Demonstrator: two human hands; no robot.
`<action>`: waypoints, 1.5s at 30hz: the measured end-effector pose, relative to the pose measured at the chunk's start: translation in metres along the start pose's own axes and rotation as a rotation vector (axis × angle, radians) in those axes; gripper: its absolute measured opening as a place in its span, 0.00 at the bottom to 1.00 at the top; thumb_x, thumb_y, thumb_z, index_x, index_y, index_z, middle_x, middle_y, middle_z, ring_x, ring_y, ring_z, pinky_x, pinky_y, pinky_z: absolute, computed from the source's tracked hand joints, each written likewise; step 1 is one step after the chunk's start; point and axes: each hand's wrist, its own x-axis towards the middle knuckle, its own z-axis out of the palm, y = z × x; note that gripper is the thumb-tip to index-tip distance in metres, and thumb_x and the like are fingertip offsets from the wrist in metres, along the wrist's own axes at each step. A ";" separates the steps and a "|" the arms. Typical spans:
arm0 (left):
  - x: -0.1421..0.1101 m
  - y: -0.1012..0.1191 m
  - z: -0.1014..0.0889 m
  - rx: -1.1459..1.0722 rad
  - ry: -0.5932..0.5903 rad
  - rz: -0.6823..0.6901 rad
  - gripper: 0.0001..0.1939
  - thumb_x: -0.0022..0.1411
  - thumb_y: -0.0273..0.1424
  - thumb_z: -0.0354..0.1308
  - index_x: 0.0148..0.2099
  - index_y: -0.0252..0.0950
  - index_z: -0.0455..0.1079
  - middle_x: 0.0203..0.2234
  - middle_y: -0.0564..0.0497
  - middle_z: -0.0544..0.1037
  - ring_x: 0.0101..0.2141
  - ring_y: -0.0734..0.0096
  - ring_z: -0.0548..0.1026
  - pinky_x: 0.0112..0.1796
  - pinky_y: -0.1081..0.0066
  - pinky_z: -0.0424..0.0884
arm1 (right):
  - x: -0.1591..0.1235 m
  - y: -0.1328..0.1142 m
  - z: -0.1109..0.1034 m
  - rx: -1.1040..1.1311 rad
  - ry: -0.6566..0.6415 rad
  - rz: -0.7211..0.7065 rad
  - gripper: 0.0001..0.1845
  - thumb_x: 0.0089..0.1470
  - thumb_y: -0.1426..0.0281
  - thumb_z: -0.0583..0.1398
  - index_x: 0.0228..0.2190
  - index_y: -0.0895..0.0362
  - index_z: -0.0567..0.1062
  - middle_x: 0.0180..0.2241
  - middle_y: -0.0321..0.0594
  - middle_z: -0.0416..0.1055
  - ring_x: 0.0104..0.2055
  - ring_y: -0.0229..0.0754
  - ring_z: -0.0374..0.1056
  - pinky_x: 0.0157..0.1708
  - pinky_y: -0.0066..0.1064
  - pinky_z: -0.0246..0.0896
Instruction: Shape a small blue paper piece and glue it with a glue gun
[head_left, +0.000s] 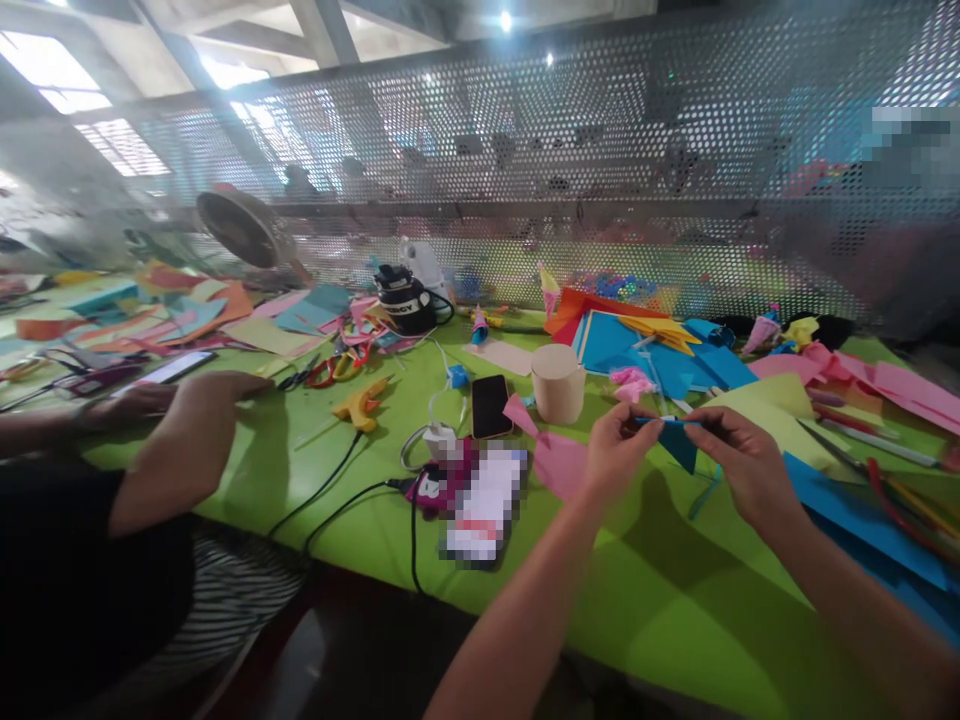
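My left hand and my right hand are both raised a little above the green table. Between them they pinch a small blue paper piece with a thin blue strip along its top edge. The fingers of both hands are closed on it. A loose strip of blue paper hangs down from the piece. Just left of my left hand lies a pink paper cone.
A beige paper cup, a black phone, a yellow glue gun and scissors lie on the table. Coloured paper sheets cover the far side and right. Another person's arm rests at the left. A perforated metal screen stands behind.
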 end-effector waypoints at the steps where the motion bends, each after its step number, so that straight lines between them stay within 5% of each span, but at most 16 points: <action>1: 0.000 0.000 0.000 -0.005 -0.003 -0.003 0.12 0.57 0.37 0.67 0.35 0.34 0.72 0.24 0.56 0.69 0.27 0.78 0.64 0.28 0.75 0.58 | 0.000 -0.001 0.000 0.001 0.008 0.001 0.13 0.49 0.56 0.72 0.34 0.48 0.81 0.30 0.35 0.75 0.33 0.41 0.67 0.31 0.32 0.62; 45: -0.001 0.001 0.002 0.004 -0.004 -0.034 0.12 0.56 0.35 0.69 0.35 0.33 0.72 0.23 0.56 0.69 0.25 0.79 0.64 0.27 0.76 0.58 | -0.001 0.002 0.002 -0.043 -0.050 -0.019 0.14 0.51 0.57 0.71 0.35 0.51 0.80 0.31 0.35 0.76 0.33 0.41 0.68 0.34 0.31 0.63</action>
